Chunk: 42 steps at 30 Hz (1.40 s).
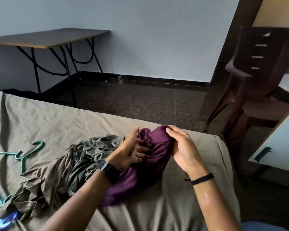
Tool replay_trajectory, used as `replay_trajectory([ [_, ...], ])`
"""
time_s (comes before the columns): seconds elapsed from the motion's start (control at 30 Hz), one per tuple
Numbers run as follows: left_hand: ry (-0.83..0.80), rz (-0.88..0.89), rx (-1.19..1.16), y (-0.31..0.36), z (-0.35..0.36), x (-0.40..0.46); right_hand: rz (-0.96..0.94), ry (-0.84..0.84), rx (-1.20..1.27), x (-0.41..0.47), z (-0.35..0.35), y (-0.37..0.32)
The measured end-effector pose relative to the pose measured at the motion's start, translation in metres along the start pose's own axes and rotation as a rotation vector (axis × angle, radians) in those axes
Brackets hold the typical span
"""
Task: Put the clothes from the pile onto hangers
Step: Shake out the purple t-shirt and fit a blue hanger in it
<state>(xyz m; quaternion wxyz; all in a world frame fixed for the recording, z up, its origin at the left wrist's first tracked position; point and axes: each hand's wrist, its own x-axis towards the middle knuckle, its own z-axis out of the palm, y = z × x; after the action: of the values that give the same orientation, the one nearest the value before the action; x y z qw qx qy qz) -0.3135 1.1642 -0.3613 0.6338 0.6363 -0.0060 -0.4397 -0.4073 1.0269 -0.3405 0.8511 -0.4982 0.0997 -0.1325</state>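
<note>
The person is standing at the near edge of a bed (93,124) covered with an olive-brown sheet, both hands working on a purple garment (157,145) that is lying bunched on the sheet near the bed's right corner. The left hand (129,151), with a black watch (109,171) on its wrist, is reaching in from the left with its palm turned up; its fingers (143,150) are curling into the purple folds while the thumb is sticking upward, clear of the cloth. The right hand (182,147), wearing a black wristband (202,179), is holding the right side of the same garment, the thumb pressing on top of the raised fold and the other fingers hidden behind the fabric.

Just to the left, touching the purple garment, a pile of grey-olive clothes (60,170) is lying crumpled across the sheet. Further left, 2 green hangers (26,151) are resting on the bed, their hooks overlapping, apart from both hands. Something blue (7,220) is showing blurred at the lower left edge, too unclear to name.

Beyond the bed, a folding table (53,38) with black legs is standing against the pale wall, and a dark brown plastic chair (260,72) is sitting at the right.
</note>
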Motion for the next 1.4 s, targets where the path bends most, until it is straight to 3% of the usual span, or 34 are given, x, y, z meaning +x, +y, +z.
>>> replay_trajectory([
  [0.13, -0.357, 0.01, -0.077, 0.03, 0.035, 0.015, -0.079, -0.08, -0.232, -0.011, -0.001, -0.012],
  [0.23, -0.351, 0.149, -0.06, 0.054, 0.065, 0.022, -0.122, -0.111, -0.539, -0.021, -0.01, -0.02],
  [0.33, -0.34, 0.197, -0.124, 0.069, 0.088, 0.022, -0.085, -0.157, -0.681, -0.03, -0.023, -0.033],
  [0.43, -0.382, 0.156, -0.178, 0.085, 0.103, 0.027, -0.099, -0.038, -0.643, -0.033, -0.043, -0.052],
  [0.57, -0.359, 0.227, -0.196, 0.111, 0.12, 0.029, -0.185, 0.371, -0.74, -0.006, -0.084, -0.073],
  [0.7, -0.475, 0.301, -0.155, 0.134, 0.146, 0.023, -0.296, 0.365, -0.814, 0.017, -0.106, -0.087],
  [0.8, -0.548, 0.364, -0.132, 0.151, 0.165, 0.014, -0.192, 0.177, -0.569, 0.012, -0.096, -0.098],
  [0.87, -0.542, 0.428, -0.107, 0.164, 0.172, 0.011, -0.137, 0.059, -0.368, 0.007, -0.086, -0.11],
  [0.97, -0.417, 0.541, -0.097, 0.183, 0.166, 0.016, -0.226, 0.169, -0.14, 0.008, -0.089, -0.132],
  [1.13, -0.172, 0.647, -0.065, 0.2, 0.142, 0.023, -0.553, 0.38, -0.334, 0.01, -0.097, -0.18],
  [1.23, 0.197, 0.895, 0.248, 0.206, 0.136, 0.028, -0.665, 0.453, -0.561, 0.006, -0.085, -0.212],
  [1.27, 0.228, 0.988, 0.36, 0.208, 0.135, 0.027, -0.692, 0.478, -0.665, 0.005, -0.08, -0.223],
  [1.33, 0.023, 1.135, 0.539, 0.209, 0.139, 0.022, -0.672, 0.451, -0.84, 0.005, -0.071, -0.237],
  [1.4, -0.223, 1.22, 0.784, 0.208, 0.152, 0.01, -0.584, 0.318, -0.967, 0.004, -0.061, -0.244],
])
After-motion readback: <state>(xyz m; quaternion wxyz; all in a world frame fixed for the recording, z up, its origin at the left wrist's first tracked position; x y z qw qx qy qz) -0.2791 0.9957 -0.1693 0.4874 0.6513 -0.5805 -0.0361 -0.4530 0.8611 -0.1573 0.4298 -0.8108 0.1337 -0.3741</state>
